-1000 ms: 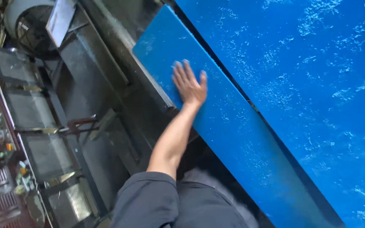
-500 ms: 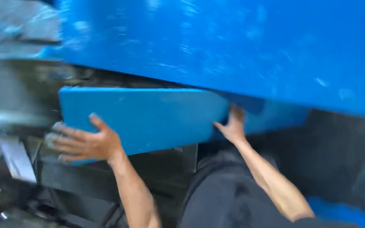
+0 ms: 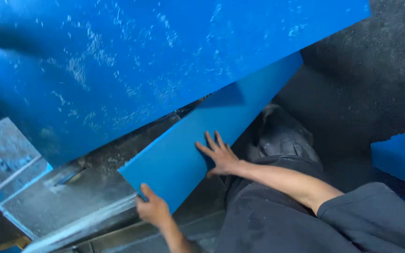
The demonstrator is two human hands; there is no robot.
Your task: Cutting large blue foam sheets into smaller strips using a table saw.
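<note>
1. The work in hand, as I judge it, is the handling of a narrow blue panel (image 3: 188, 154). It lies slanted from the lower left toward the upper right of the frame, and its upper end is hidden under a large blue sheet (image 3: 165, 61) that fills the upper left.
2. The left hand (image 3: 153, 211), at the lower centre-left, is clenched on the lower corner of the panel. The thumb lies on the top face and the fingers go under the edge, so it is grasping the panel.
3. The right hand (image 3: 219, 157), in the centre of the frame, is flat and spread wide. The palm and fingers press on the panel near its right edge. It holds nothing; it only steadies the panel.
4. Under the panel, at the lower left, there is a grey metal table (image 3: 48, 201) with worn edges. The person's dark trousers (image 3: 282, 140) are just beside the panel on the right, and a dark floor (image 3: 376, 70) shows at the upper right.
5. In my judgement, any further move of the panel calls for a firm grip at the corner and even pressure from the flat hand, because the large sheet is lying over the far end.
</note>
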